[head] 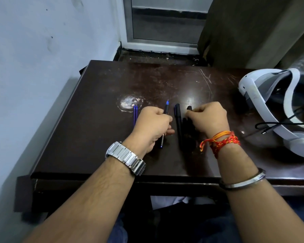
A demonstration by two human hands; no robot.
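The left hand (152,125) is curled round a blue-tipped pen (166,109), which points away from the person. Its tip shows past the knuckles and its rear end shows below the palm. The right hand (209,118) is closed on a short black object (189,108). Only the object's rounded end shows beyond the fingers, so what it is cannot be told.

The two hands are apart. A black pen (178,123) lies flat on the worktop (95,128) in the gap between them, running lengthwise away from the person. The blue-tipped pen is just left of the black pen and roughly parallel to it, and the short black object is just right of it.

Two thin blue pens (135,114) lie side by side further left of the black pen, partly hidden behind the left hand. A pale worn patch (130,103) marks the surface at their far ends.

Well to the right of the black pen rests a white headset (288,109), with a dark cable (274,126) looping in front of it.

A metal watch (125,157) sits on the left wrist. Red and orange threads (221,141) and a steel bangle (242,181) are on the right arm.
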